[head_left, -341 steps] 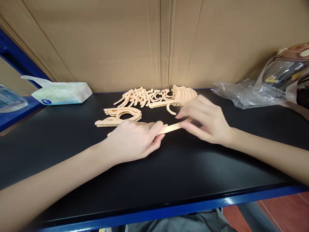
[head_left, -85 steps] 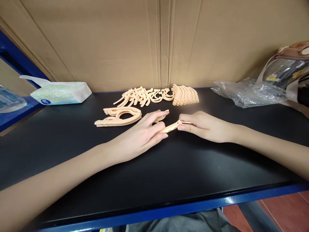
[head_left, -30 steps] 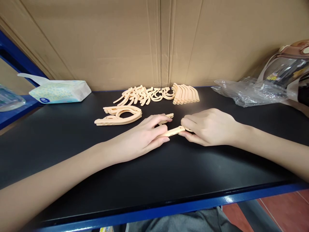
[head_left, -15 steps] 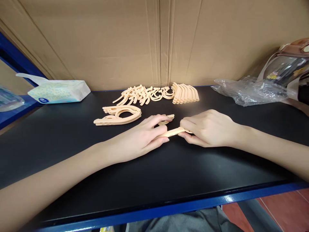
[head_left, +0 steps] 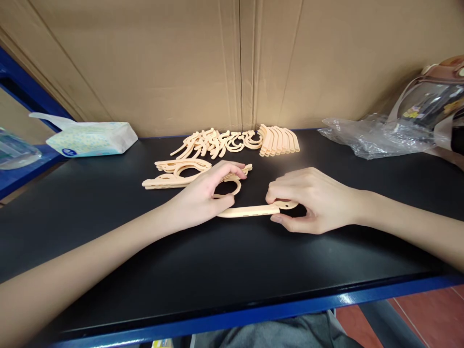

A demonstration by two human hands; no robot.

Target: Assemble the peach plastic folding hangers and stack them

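Note:
A peach plastic folding hanger (head_left: 250,211) lies low over the black table in front of me, with one long arm toward me and its curved hook (head_left: 235,187) behind. My left hand (head_left: 213,186) grips its left part, thumb on the near arm and index finger by the far end. My right hand (head_left: 308,200) has its curled fingers and thumb around the right end, where a rounded tip with a small hole (head_left: 287,205) sticks out. Just left of my left hand rests a stack of folded hangers (head_left: 170,180), partly covered by that hand.
Toward the cardboard at the back lie a heap of loose hanger arms (head_left: 203,142), several hooks (head_left: 235,141) and a row of curved pieces (head_left: 279,140). A tissue pack (head_left: 94,139) stands back left. Crumpled clear plastic (head_left: 377,137) and a clear bottle (head_left: 431,101) are at right.
The hanger has moved left and toward me, showing more of its near arm and hook. My left hand has shifted left with it; my right hand's grip has loosened, its thumb lower.

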